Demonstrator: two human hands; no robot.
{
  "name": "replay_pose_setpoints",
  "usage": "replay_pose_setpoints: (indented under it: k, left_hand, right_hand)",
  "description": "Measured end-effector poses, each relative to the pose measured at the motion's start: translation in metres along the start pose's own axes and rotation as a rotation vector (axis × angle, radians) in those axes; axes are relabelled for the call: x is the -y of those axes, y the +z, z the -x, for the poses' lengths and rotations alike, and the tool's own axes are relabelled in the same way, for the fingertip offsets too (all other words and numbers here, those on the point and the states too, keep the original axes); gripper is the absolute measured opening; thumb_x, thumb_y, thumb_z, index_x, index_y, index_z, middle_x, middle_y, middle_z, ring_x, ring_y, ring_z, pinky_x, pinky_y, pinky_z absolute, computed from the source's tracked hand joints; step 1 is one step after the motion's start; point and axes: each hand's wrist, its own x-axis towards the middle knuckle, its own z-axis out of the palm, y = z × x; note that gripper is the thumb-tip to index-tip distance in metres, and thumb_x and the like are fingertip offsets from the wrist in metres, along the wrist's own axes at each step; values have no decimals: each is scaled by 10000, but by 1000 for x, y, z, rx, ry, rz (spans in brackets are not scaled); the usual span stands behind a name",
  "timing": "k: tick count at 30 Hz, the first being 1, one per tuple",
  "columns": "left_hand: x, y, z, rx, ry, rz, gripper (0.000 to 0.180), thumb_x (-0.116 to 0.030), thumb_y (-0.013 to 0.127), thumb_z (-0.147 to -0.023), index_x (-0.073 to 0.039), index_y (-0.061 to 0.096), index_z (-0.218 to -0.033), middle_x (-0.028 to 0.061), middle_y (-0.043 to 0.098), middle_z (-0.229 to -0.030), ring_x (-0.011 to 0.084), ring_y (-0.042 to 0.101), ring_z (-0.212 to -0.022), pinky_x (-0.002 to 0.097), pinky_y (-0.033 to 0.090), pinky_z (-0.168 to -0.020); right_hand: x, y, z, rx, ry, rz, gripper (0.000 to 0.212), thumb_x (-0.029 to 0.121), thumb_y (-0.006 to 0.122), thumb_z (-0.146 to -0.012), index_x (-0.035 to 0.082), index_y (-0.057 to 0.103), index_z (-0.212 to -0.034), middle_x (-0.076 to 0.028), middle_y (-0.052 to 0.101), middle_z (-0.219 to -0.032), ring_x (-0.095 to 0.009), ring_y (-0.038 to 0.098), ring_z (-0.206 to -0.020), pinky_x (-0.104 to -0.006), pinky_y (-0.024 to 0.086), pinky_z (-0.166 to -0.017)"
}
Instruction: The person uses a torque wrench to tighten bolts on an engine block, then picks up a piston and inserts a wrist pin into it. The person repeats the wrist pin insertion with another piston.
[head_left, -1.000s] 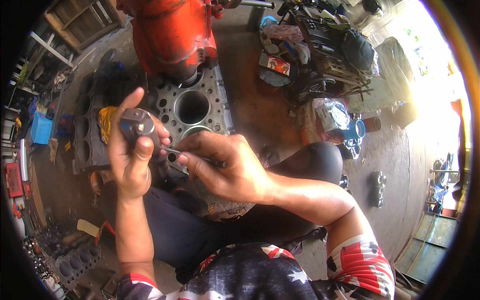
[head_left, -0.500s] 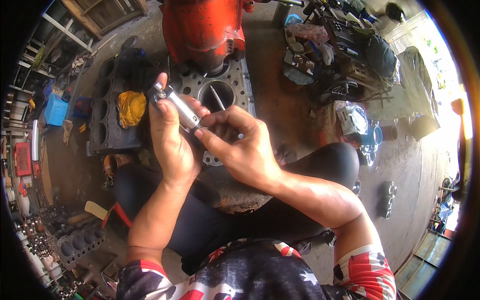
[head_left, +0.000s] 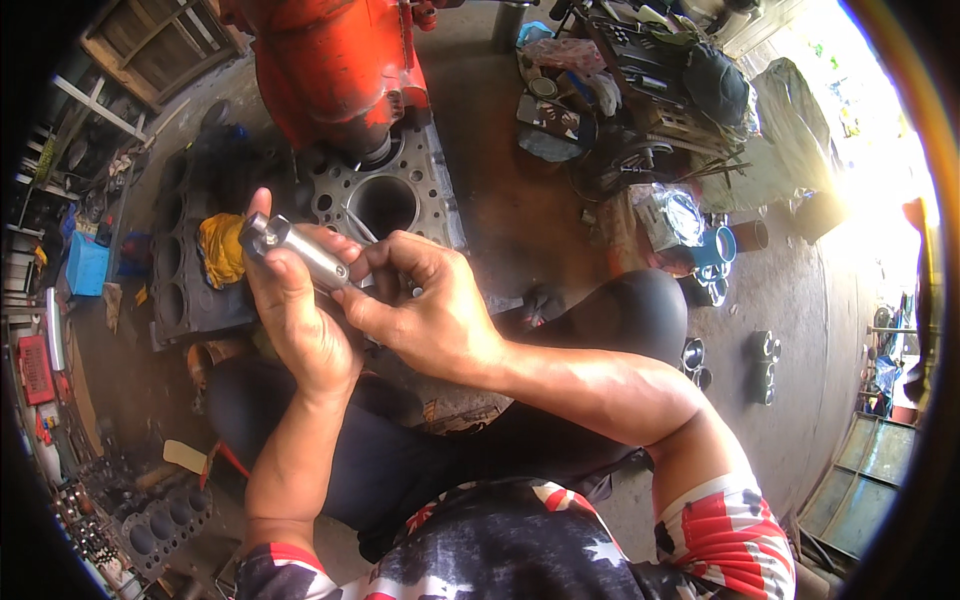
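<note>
A shiny steel cylinder with a notched, wider head and a small hole near its lower end lies slantwise in my left hand. My left thumb and fingers are closed around it. My right hand pinches at the cylinder's lower end with thumb and forefinger. Through its curled fingers runs a thin pointed metal rod, whose other end peeks out below the knuckles. Both hands are above an engine block with a large round bore. A red machine head stands over the block's far part.
Left of the block lies another engine block with a yellow cloth on it. A cluttered bench stands at the far right, near a blue cup-shaped part. Metal parts stand on the right floor.
The whole view has shifted, so the hands, block and red machine appear farther left. The cylinder has turned slightly in my hands, and its bright glare has dimmed.
</note>
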Motion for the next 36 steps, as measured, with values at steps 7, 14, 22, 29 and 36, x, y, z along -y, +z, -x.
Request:
replay_pose_setpoints:
  k: [7, 14, 22, 29, 36]
  left_hand:
    - [-1, 2, 0, -6, 5, 12, 690, -512, 521, -1035, -106, 310, -1552, 56, 571, -990, 141, 590, -886, 324, 520, -815]
    - [-2, 4, -1, -15, -4, 48, 703, -510, 546, -1025, -103, 309, -1547, 55, 582, -975, 136, 601, -882, 319, 527, -812]
    - [-1, 3, 0, -9, -10, 88, 687, -496, 549, -1028, -101, 320, -1541, 56, 589, -974, 142, 604, -885, 323, 528, -812]
    - [-1, 2, -1, 11, 3, 109, 662, -479, 526, -1044, -89, 321, -1539, 65, 601, -957, 141, 611, -878, 322, 534, -805]
    - [-8, -6, -12, 59, -18, 126, 708, -526, 484, -1048, -70, 298, -1556, 67, 588, -952, 146, 603, -855, 321, 532, -788]
  right_hand:
    - [2, -2, 1, -4, -15, 26, 226, 134, 791, -773, -28, 671, -873, -80, 580, -714, -149, 542, -651, -329, 452, -591]
    - [2, -3, 1, 13, -62, 36, 226, 148, 810, -814, 1, 668, -909, -24, 562, -706, -69, 496, -656, -286, 444, -582]
    - [5, -1, 2, -21, -44, -9, 199, 111, 776, -773, -41, 685, -863, -112, 607, -724, -197, 577, -652, -353, 467, -608]
    - [0, 0, 2, -3, -18, -43, 200, 125, 782, -784, -36, 701, -873, -107, 599, -723, -184, 570, -665, -348, 469, -615]
    - [17, -5, 3, 35, 67, -157, 158, 118, 732, -928, -30, 713, -980, -77, 711, -879, -102, 623, -739, -285, 508, -667]
